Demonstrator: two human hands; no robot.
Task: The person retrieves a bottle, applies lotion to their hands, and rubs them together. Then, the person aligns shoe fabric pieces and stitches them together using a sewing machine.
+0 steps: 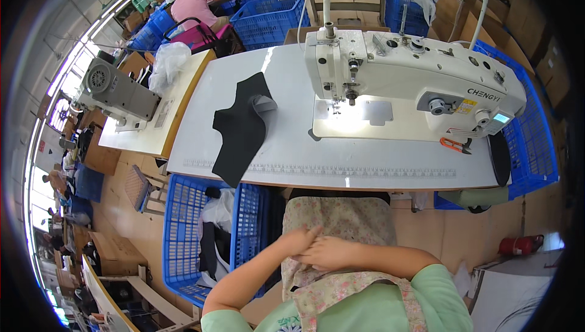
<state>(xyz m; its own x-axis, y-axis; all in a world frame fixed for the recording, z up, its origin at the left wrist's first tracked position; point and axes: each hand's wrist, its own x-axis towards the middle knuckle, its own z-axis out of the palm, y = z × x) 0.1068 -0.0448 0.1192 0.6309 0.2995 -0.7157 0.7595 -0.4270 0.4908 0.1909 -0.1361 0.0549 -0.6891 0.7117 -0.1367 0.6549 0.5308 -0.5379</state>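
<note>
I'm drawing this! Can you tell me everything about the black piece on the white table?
The black piece looks like matt cloth, long, with a notched outline on its left side. On its right, a flap curls over and shows grey. It lies slantwise on the white table, left of the sewing machine, its lower tip at the front edge. Neither the left hand nor the right hand touches it.
</note>
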